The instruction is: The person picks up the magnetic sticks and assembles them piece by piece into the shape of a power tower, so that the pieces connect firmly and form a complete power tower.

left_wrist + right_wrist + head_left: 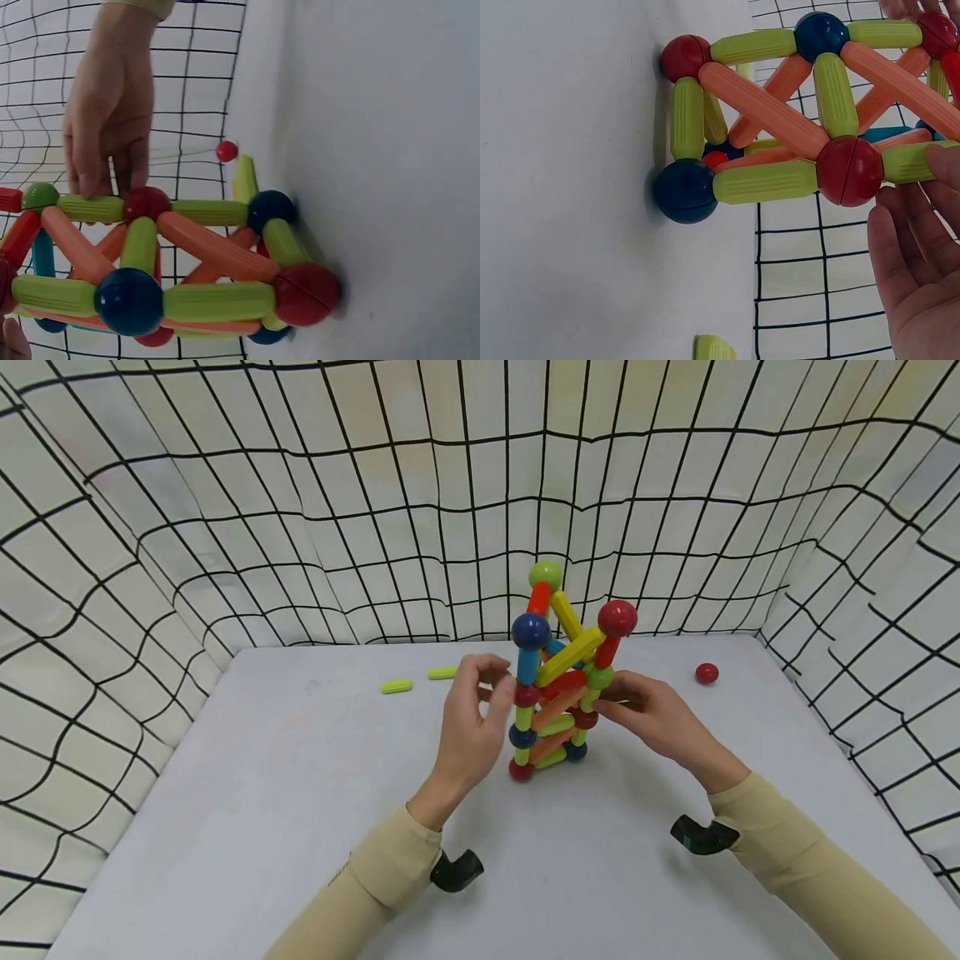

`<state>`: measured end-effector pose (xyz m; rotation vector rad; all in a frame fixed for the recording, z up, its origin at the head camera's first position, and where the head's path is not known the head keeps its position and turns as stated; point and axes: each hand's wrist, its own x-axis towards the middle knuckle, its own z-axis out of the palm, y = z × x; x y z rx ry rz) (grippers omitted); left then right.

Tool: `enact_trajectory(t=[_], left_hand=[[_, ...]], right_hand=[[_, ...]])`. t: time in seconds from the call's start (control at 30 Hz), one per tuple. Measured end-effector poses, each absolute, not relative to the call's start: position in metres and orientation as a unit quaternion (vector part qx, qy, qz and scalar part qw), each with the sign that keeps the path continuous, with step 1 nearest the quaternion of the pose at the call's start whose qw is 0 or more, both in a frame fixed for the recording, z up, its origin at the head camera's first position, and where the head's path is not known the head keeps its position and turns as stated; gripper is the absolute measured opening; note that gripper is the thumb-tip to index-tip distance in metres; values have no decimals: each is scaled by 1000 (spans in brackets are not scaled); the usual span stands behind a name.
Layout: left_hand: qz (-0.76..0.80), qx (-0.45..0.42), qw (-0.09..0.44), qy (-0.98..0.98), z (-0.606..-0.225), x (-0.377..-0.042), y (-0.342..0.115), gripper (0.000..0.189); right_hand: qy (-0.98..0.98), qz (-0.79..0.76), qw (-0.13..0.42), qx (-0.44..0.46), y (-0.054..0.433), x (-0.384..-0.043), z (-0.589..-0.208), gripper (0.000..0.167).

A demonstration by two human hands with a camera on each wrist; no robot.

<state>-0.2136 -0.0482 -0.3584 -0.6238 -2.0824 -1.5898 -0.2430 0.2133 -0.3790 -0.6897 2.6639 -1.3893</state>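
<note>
A tower of magnetic sticks and balls (555,724) stands upright on the table, with lime, orange, red, blue and yellow sticks. Its top carries a green ball (545,575), a blue ball (531,632) and a red ball (617,618). On the tower's right side, my right hand (651,714) pinches a lime stick (909,163), the thumb over it and the fingers beneath. At the left side, my left hand (474,722) has loosely bent fingers around the tower's edge, its thumb close beside a red ball (527,695). Part of the left fingers is hidden in the wrist view.
Two loose lime sticks, one nearer (397,686) and one farther (442,673), lie left of the tower. A loose red ball (707,673) lies to the right. Black netting (468,510) surrounds the white table (300,793) behind and at both sides.
</note>
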Motion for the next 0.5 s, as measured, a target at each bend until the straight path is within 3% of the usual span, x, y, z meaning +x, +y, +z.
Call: enact_trajectory(t=[0.17,0.5], left_hand=[[-499,-260,259,-785,-373,-208,-49,38],[-524,-230,257,-779,-376,-225,-55,34]], right_hand=[[864,-450,26,-223,211,-243,-377,37],[861,-462,36,-211,205,-238,-377,35]])
